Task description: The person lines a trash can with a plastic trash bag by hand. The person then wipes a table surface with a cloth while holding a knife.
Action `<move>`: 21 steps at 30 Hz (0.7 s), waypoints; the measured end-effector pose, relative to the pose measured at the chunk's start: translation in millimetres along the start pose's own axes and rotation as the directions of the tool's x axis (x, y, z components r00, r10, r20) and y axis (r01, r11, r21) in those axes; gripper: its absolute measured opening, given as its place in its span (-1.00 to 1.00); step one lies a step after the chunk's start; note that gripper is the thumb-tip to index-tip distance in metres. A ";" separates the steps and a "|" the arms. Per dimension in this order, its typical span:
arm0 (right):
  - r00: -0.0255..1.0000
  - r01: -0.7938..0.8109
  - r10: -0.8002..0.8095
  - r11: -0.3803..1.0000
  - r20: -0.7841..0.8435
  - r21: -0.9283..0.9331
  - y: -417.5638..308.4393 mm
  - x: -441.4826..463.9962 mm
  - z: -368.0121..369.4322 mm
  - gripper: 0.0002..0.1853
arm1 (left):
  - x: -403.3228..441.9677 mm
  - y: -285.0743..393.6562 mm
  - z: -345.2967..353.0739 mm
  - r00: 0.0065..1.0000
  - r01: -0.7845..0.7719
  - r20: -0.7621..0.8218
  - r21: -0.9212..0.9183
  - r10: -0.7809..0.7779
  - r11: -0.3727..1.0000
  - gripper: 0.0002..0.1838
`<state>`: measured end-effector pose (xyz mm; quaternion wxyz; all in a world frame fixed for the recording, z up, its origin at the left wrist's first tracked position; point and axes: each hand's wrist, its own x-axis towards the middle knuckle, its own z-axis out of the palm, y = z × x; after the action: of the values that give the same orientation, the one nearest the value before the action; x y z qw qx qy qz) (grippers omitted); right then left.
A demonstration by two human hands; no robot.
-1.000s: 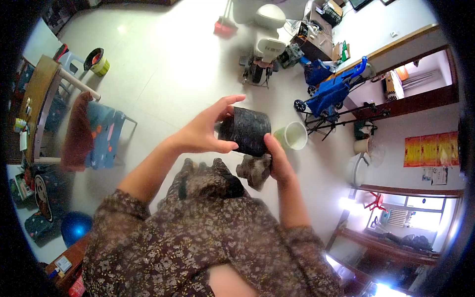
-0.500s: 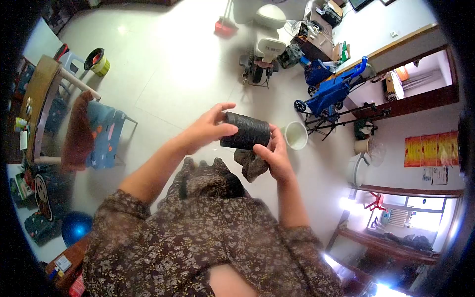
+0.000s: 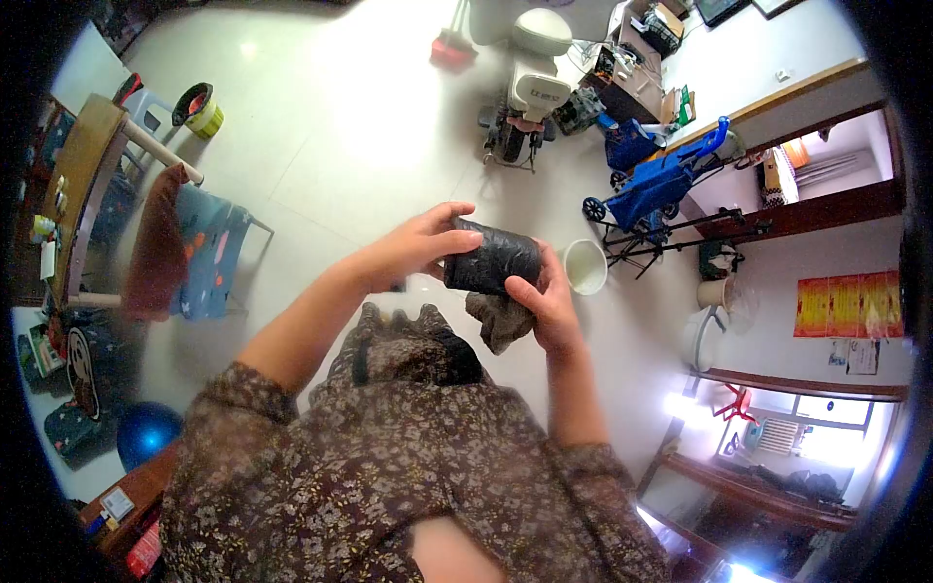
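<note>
A black cylinder with a wrinkled, wrapped-looking surface (image 3: 496, 260) lies sideways between my two hands, in front of my body. My left hand (image 3: 437, 241) grips its left end, thumb across the near face and fingers over the top. Around the right end my right hand (image 3: 549, 301) is closed, thumb on the lower edge. Beneath the cylinder a crumpled dark grey-brown cloth (image 3: 501, 323) hangs by my right palm; whether the fingers hold it too is hidden.
A white bucket (image 3: 586, 267) stands on the floor just right of my right hand. Farther off are a blue folding cart (image 3: 661, 189), a scooter (image 3: 533, 92), a yellow-green bin (image 3: 199, 112) and a red dustpan (image 3: 452, 49). At left is a cloth-draped chair (image 3: 199, 248).
My left fingers have shifted slightly along the cylinder, and its visible surface has turned a little. Both hands still hold it. The whole view has moved slightly.
</note>
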<state>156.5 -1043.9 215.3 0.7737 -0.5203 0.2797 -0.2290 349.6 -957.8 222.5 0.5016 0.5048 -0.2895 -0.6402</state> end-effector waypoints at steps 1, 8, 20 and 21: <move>1.000 0.000 0.000 1.000 0.001 -0.001 2.2 0.2 -0.3 -0.31 | 1.0 -2.7 -1.0 1.000 0.007 0.009 -0.019 -0.007 1.000 -0.31; 0.990 -0.140 0.142 0.975 0.005 0.174 29.7 0.0 -25.6 -0.42 | 1.9 1.9 6.7 0.940 -0.337 -0.043 0.044 0.338 0.941 -0.13; 0.965 -0.228 0.264 0.850 -0.009 0.474 11.7 -0.5 3.6 -0.27 | 3.7 -30.5 29.0 0.432 -0.605 0.269 0.794 0.861 0.056 -0.21; 0.964 -0.231 0.266 0.851 -0.007 0.471 9.3 0.3 6.6 -0.27 | 4.8 -31.7 29.2 0.395 -0.634 0.376 0.772 0.839 -0.048 -0.23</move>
<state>161.8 -1036.3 208.5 0.8883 -0.2702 0.3090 -0.2060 311.2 -955.8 202.3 0.4750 0.4977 -0.7252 0.0275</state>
